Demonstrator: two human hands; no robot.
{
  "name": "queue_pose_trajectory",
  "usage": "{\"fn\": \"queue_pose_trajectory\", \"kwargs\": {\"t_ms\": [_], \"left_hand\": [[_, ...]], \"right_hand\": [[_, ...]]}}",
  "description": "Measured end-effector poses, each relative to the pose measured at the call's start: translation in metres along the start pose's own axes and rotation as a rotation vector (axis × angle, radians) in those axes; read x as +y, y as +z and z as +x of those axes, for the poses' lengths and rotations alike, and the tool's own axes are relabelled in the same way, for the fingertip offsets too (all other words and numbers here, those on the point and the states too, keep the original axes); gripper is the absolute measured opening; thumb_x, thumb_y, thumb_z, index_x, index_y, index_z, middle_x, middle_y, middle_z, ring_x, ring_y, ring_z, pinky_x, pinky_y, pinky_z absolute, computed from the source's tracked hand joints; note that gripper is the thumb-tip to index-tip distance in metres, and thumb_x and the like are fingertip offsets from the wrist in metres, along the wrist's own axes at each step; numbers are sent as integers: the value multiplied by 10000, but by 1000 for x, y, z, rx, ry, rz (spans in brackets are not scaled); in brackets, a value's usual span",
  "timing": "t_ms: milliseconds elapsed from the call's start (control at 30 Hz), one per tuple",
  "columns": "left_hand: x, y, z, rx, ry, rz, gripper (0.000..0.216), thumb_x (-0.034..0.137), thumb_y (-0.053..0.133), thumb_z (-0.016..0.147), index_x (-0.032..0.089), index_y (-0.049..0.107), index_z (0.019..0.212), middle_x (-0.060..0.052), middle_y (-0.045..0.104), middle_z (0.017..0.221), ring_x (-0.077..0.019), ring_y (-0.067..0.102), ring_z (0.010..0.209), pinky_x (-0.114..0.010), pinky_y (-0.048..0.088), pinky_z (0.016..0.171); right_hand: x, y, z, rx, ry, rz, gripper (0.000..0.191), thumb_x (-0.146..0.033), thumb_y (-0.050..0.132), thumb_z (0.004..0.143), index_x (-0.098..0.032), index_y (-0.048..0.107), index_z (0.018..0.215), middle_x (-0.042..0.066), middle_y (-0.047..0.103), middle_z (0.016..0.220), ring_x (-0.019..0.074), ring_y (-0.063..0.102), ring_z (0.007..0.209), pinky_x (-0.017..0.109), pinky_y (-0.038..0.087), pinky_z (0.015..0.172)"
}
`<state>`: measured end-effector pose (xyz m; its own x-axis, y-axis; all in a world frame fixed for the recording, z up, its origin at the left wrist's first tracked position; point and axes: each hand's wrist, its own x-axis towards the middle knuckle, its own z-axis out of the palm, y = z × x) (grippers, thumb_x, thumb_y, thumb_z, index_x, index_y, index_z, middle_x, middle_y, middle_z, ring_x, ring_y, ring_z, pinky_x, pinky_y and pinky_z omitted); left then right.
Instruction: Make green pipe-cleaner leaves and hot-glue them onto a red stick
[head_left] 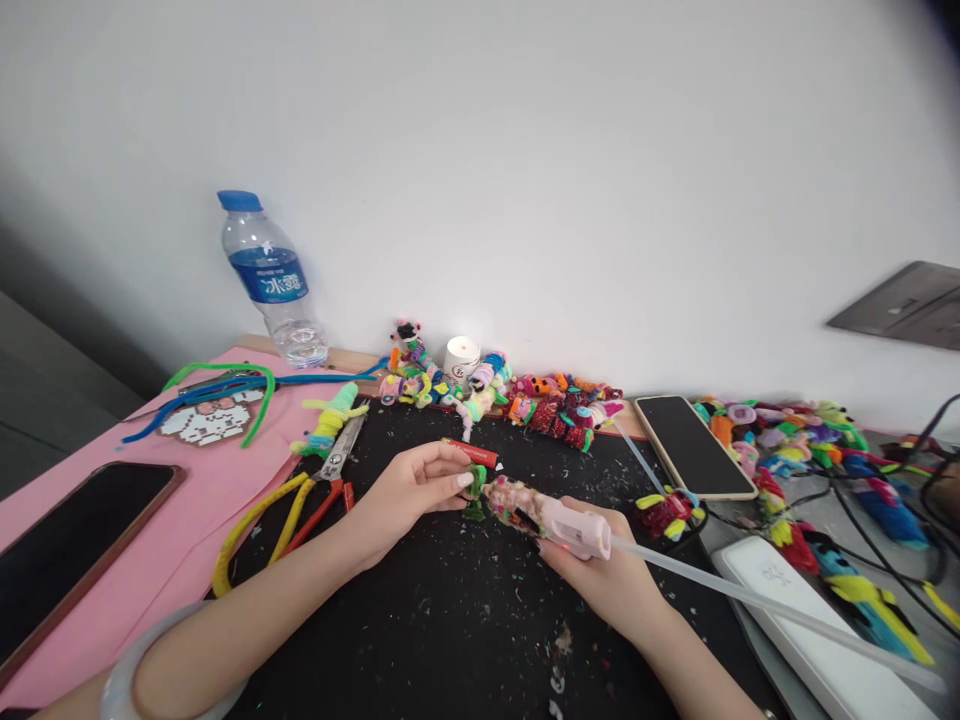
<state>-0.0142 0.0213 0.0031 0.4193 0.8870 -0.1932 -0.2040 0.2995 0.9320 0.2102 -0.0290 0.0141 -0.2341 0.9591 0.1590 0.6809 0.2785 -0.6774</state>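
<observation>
My left hand (409,490) pinches a small green fuzzy pipe-cleaner piece (477,490) between thumb and fingers. My right hand (604,575) is wrapped round a pale pink hot glue gun (574,528), whose front is crusted with coloured fuzz. Its nozzle points left, close to the green piece; whether they touch I cannot tell. A long translucent glue stick (780,602) sticks out of the gun's back. Just behind my left fingers lies a red printed lighter-like stick (480,454). Scissors (341,455) with yellow and red handles lie left of that hand.
Small pipe-cleaner figures (547,415) line the wall, with more at the right (795,435). A bottle (270,280) leans at the back left. Phones lie left (75,560) and right (694,445). A white power bank (795,610) and black cables (847,500) crowd the right. The black mat (420,640) carries scraps.
</observation>
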Motion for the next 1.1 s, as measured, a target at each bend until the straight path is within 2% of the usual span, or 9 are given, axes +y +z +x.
{"fn": "queue_pose_trajectory", "kwargs": {"t_ms": [167, 333, 433, 633, 867, 1100], "left_hand": [[0, 0, 0, -3, -9, 12, 172, 247, 659, 756, 176, 594, 898, -16, 617, 932, -136, 577, 857, -251, 511, 746], [-1, 0, 0, -59, -47, 56, 181, 237, 650, 759, 156, 582, 906, -43, 632, 944, -148, 584, 852, -268, 512, 747], [-1, 0, 1, -35, -34, 42, 180, 242, 653, 757, 161, 585, 903, -39, 627, 954, -148, 583, 863, -263, 511, 749], [1, -1, 1, 16, -11, 1, 172, 260, 660, 753, 188, 599, 896, -9, 621, 902, -128, 579, 842, -240, 510, 739], [-1, -1, 0, -33, -30, 52, 193, 268, 652, 757, 167, 583, 905, -40, 621, 947, -154, 587, 859, -273, 512, 751], [-1, -2, 0, -69, -52, 68, 188, 252, 635, 767, 162, 570, 919, -52, 634, 964, -158, 598, 855, -276, 503, 752]], "right_hand": [[3, 2, -3, 26, -5, -3, 211, -256, 560, 740, -207, 440, 572, -44, 443, 523, 102, 438, 449, 210, 346, 420], [15, 6, -7, 132, -3, -67, 177, -305, 557, 750, -205, 515, 610, -14, 525, 556, 136, 521, 491, 229, 411, 465], [15, 6, -7, 103, 10, -73, 171, -306, 559, 748, -198, 523, 619, -13, 531, 560, 138, 527, 497, 230, 412, 465], [2, 1, -2, -7, 7, -26, 220, -268, 555, 741, -199, 444, 563, -42, 446, 524, 101, 440, 450, 212, 348, 420], [15, 6, -9, 139, 12, -66, 170, -334, 573, 740, -215, 563, 618, -18, 533, 516, 143, 541, 464, 227, 425, 427], [12, 5, -7, 146, 0, -118, 166, -331, 561, 753, -212, 606, 647, -5, 586, 547, 159, 586, 499, 231, 452, 439]]}}
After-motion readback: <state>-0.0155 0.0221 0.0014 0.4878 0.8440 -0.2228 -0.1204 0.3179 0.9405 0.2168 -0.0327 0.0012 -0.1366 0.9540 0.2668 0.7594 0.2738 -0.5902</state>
